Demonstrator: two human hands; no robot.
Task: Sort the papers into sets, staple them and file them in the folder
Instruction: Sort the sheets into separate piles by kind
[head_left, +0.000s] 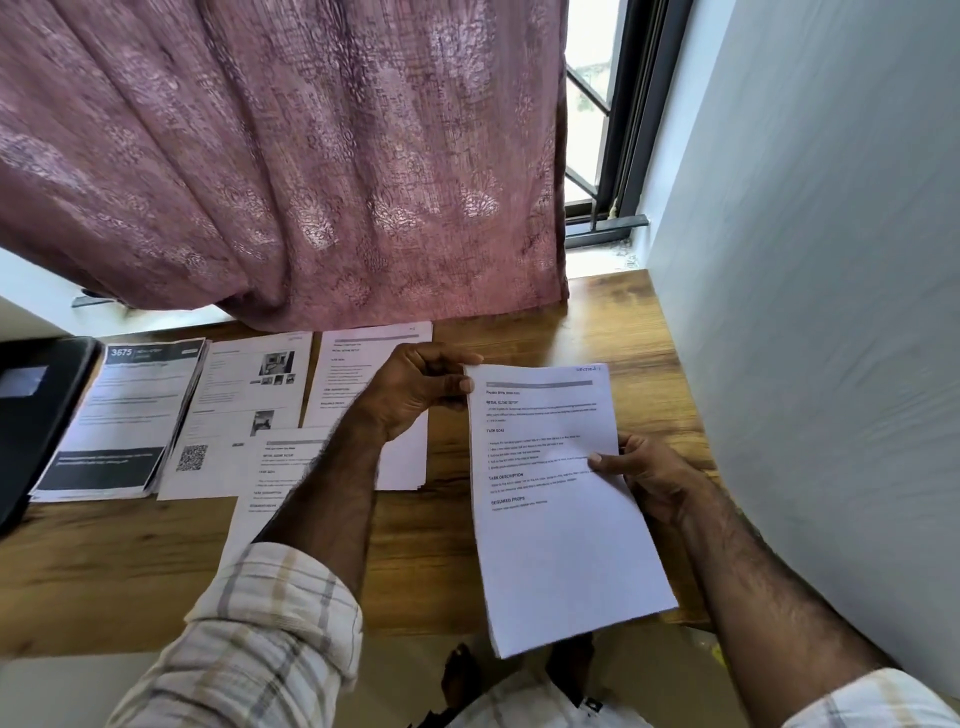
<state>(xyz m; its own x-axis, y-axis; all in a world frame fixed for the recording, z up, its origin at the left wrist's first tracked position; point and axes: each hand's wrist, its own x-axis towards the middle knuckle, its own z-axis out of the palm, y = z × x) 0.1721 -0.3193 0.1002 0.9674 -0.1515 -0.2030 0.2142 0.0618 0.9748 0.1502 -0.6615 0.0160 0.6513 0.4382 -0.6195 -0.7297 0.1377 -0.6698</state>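
Head view: both hands (421, 389) (649, 478) hold a paper set (561, 519) beside black folder (36, 410).

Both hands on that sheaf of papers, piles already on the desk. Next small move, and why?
Probably lay the held sheaf down on the bare desk, starting its own set. Both the left hand and right hand pinch it in the air, and no stapler is in view.
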